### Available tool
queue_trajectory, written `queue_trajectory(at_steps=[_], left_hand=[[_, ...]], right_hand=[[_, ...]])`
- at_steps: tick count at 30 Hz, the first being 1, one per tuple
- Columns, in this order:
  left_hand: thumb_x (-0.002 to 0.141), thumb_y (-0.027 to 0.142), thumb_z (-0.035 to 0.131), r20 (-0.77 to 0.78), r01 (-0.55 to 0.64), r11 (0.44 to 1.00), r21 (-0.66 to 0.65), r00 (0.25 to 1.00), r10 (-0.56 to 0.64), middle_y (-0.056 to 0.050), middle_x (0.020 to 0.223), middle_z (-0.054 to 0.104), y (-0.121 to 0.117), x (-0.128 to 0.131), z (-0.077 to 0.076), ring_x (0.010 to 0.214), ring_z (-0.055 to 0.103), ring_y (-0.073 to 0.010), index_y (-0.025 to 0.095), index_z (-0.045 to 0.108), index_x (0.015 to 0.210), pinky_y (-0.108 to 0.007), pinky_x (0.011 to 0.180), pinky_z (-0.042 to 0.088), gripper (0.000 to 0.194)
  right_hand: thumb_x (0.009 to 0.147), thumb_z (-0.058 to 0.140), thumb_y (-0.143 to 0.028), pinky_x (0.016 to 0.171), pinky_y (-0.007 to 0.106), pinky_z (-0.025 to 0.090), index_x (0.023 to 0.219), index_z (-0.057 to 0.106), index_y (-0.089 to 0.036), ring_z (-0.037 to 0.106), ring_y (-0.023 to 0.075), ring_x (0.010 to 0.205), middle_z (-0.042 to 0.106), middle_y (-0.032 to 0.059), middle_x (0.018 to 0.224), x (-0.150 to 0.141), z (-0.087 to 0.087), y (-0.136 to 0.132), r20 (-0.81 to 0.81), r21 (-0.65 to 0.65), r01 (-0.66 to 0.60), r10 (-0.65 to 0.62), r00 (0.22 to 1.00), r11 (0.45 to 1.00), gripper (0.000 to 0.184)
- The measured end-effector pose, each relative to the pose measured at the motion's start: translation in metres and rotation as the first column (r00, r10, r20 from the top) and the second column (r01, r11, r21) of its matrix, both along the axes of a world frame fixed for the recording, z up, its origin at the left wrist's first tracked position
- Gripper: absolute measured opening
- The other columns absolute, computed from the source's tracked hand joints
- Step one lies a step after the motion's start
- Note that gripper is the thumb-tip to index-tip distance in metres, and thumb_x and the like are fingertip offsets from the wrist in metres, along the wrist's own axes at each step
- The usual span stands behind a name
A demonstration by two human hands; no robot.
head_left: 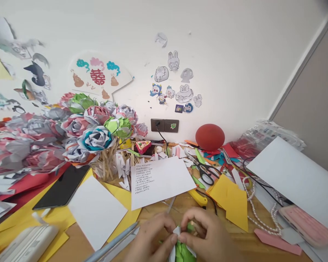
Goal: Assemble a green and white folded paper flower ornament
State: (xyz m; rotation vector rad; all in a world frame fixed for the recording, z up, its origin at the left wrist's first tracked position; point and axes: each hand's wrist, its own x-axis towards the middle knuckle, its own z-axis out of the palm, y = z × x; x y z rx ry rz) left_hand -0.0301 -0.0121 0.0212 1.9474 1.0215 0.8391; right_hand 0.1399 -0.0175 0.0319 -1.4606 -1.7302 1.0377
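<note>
From where I stand, a crowd of folded paper flowers (98, 138) fills the far left, with a dark phone (61, 187) lying in front of it and a white block-shaped device (27, 242) nearer the person. A blank white sheet (97, 213) comes next, then a slim grey rod (116, 240) slanting toward the left hand (153, 236). That hand's thumb and forefinger are brought together, pinching the white tip of a green-and-white paper piece (184, 253); I can't tell what its other fingers do. The piece sits low in front of the person, between both hands, its lower part cut off from my view. I'd judge it very light, soft enough to crease or tear under a hard squeeze, hardly slippery, and firmest where layers overlap, so the best hold is a gentle fingertip pinch on the folded top edge, leaving the green body uncrushed. The right hand (210, 234) pinches that same top with thumb and forefinger, its remaining fingers curled loosely. Beyond it to the right are black-handled scissors (206, 176), yellow paper pieces (231, 202), a bead string (253, 218) and a pink keyed device (308, 223).
</note>
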Motion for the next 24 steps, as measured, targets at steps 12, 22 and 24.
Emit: queue_trajectory(at_steps=[12, 22, 24], left_hand=[[0.07, 0.028, 0.062, 0.095, -0.041, 0.943, -0.331, 0.993, 0.076, 0.0, 0.062, 0.055, 0.007, 0.007, -0.011, 0.061, 0.051, -0.0119, 0.013, 0.055, 0.063, -0.021, 0.057, 0.04, 0.018], [0.07, 0.019, 0.058, -0.083, -0.109, 0.969, -0.223, 0.992, 0.093, -0.003, 0.064, 0.062, 0.006, 0.007, -0.006, 0.062, 0.055, -0.0138, 0.012, 0.061, 0.062, -0.02, 0.056, 0.039, 0.011], [0.069, 0.017, 0.058, -0.08, -0.102, 0.964, -0.246, 0.993, 0.084, -0.002, 0.064, 0.062, 0.006, 0.006, -0.005, 0.063, 0.055, -0.0133, 0.012, 0.063, 0.066, -0.02, 0.057, 0.039, 0.008]], right_hand=[[0.061, 0.057, -0.021, 0.053, 0.019, 0.032, 0.064, 0.048, -0.018, 0.044, 0.0111, 0.058, 0.048, -0.0045, 0.059, 0.0, -0.012, 0.006, -0.097, -0.118, -0.06, 0.049, 0.994, 0.991, 0.009], [0.061, 0.057, -0.022, 0.048, 0.02, 0.021, 0.061, 0.05, -0.018, 0.03, 0.0095, 0.052, 0.03, -0.0071, 0.053, 0.002, -0.014, 0.008, 0.045, -0.106, -0.063, 0.068, 0.997, 0.992, 0.008], [0.061, 0.057, -0.02, 0.047, 0.02, 0.02, 0.062, 0.051, -0.018, 0.029, 0.0088, 0.051, 0.03, -0.0078, 0.052, 0.005, -0.014, 0.009, 0.036, -0.115, -0.117, 0.122, 0.992, 0.986, 0.006]])
